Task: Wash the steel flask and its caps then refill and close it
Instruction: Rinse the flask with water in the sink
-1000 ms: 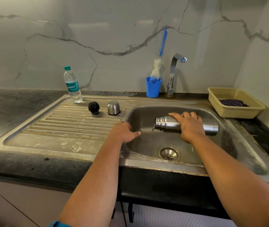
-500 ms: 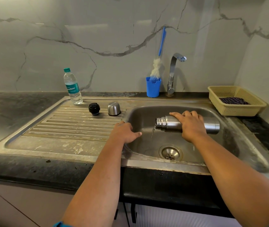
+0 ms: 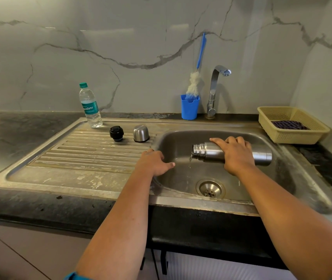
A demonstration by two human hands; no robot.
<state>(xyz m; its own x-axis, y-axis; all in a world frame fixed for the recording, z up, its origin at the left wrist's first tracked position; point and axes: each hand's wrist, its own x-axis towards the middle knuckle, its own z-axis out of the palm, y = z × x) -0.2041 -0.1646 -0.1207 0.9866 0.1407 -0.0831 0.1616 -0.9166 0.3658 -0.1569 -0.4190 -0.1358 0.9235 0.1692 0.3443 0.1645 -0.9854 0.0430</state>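
Emptying step: right hand (image 3: pixel 238 156) grips steel flask (image 3: pixel 211 153) sideways over sink (image 3: pixel 282 158), water trickling from mouth. Left hand (image 3: pixel 153 163) relaxed, resting on basin edge. Caps on drainboard. Next likely: brush (image 3: pixel 196 81).
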